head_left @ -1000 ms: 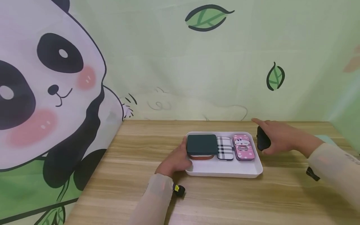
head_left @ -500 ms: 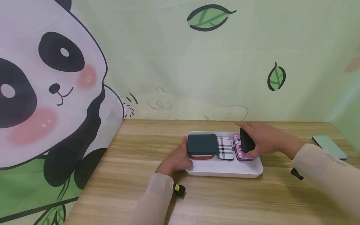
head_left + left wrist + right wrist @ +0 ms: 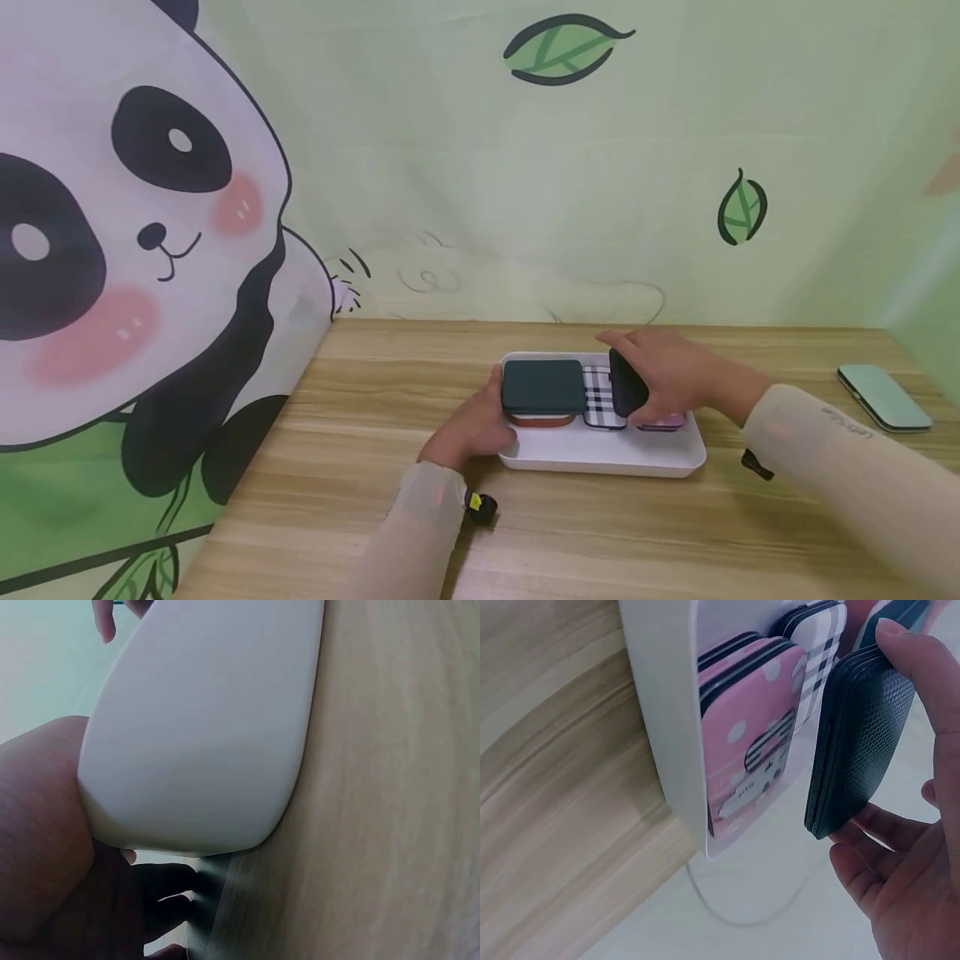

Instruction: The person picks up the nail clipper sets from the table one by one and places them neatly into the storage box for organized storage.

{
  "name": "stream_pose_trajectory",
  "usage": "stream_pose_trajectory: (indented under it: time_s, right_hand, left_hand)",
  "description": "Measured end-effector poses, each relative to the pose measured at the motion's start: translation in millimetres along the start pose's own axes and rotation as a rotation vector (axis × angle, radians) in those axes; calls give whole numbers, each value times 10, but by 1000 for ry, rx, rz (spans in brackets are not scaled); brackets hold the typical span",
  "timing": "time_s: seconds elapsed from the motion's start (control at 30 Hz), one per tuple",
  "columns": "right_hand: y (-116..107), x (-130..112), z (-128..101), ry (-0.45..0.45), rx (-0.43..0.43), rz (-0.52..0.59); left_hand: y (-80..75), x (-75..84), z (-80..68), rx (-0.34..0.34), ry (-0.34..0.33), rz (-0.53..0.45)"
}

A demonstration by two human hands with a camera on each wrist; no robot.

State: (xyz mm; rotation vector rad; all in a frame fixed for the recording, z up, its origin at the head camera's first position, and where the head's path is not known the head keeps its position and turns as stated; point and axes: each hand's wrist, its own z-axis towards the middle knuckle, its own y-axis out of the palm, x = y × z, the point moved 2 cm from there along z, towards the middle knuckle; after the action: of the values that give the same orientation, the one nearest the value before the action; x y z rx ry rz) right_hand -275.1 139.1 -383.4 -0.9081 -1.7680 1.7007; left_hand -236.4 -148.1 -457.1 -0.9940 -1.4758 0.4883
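A white tray [image 3: 600, 457] sits on the wooden table [image 3: 600, 533]. In it lie a dark green case [image 3: 542, 385] stacked on a brown one [image 3: 540, 420], a plaid case [image 3: 598, 398] and a pink cartoon case [image 3: 663, 423]. My right hand [image 3: 667, 367] grips a black textured case [image 3: 627, 383], tilted on edge, just above the plaid and pink cases. In the right wrist view the black case [image 3: 862, 735] hangs clear of the pink case [image 3: 750, 765]. My left hand [image 3: 472, 425] holds the tray's left edge, fingers curled under the tray [image 3: 202, 735].
A mint green case [image 3: 885, 398] lies alone near the table's right edge. A panda and leaf backdrop [image 3: 150, 250] rises behind and left of the table. Bare wood stretches in front of the tray.
My right hand has carried the black case leftward, from beside the tray's right edge to above the plaid and pink cases. The left hand has stayed on the tray.
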Motion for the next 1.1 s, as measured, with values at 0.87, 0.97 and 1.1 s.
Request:
stream_pose_trajectory:
  time_s: [0.87, 0.97, 1.1]
  right_hand:
    - [185, -93, 233, 8, -79, 10]
    - [181, -117, 249, -1, -75, 12]
    - [202, -147, 272, -13, -75, 19]
  left_hand:
    - [33, -29, 22, 9, 0, 35]
    - [31, -30, 27, 15, 5, 37]
    - [22, -20, 20, 13, 0, 44]
